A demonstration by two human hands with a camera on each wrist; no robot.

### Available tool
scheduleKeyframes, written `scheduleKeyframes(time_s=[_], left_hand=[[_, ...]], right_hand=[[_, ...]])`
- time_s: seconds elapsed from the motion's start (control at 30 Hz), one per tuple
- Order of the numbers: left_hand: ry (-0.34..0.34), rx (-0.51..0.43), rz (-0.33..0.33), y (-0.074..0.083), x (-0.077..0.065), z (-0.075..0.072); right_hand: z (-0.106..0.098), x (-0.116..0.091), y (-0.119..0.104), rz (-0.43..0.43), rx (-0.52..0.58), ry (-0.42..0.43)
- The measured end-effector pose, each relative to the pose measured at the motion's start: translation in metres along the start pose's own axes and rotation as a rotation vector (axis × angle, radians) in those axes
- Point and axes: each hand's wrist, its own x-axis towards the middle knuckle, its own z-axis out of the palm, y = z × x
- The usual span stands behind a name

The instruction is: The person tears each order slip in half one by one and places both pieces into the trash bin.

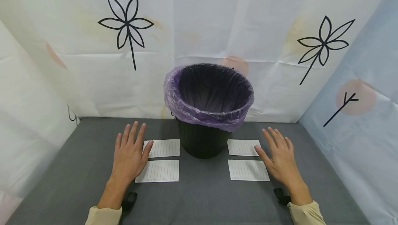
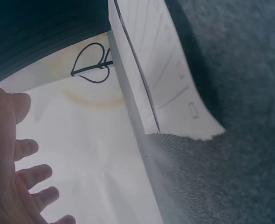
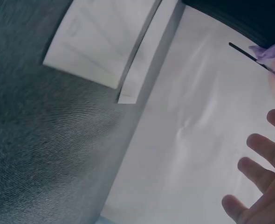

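In the head view a dark ribbed trash can (image 1: 203,140) stands at the middle of the table, a purple bag (image 1: 211,116) lining it and folded over its rim. My left hand (image 1: 129,157), fingers spread and straight, is left of the can and overlaps the edges of two ruled paper slips, a far one (image 1: 164,148) and a near one (image 1: 160,171). On the other side, my right hand (image 1: 281,157) is likewise spread, its thumb over the corner of the far right slip (image 1: 243,147); the near right slip (image 1: 248,170) lies below it. Both hands hold nothing.
A grey cloth covers the table (image 1: 202,200). White printed fabric (image 1: 199,21) with plant drawings hangs behind, and more fabric closes the left and right sides. Dark wrist devices show under each wrist, the left one (image 1: 129,201) and the right one (image 1: 282,196).
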Motion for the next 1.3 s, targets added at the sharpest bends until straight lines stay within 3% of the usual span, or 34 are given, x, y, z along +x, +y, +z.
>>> scheduleKeyframes(time_s=[0.2,0.53,0.83,1.07,1.3], left_hand=[[0.036,-0.02,0.009,0.005,0.002,-0.002],[0.039,-0.064,0.031,0.016,0.003,-0.011],[0.043,-0.161,0.093,0.048,0.004,-0.024],[0.05,-0.234,0.148,0.072,0.0,-0.019],[0.031,-0.306,0.206,0.105,-0.003,-0.009]], right_hand=[[0.0,0.002,-0.002,-0.043,0.031,0.075],[-0.002,0.004,-0.01,-0.006,0.096,0.107],[-0.006,0.0,-0.013,-0.016,0.148,0.126],[-0.009,-0.004,-0.011,-0.012,0.175,0.144],[-0.009,-0.01,-0.006,0.039,0.181,0.107]])
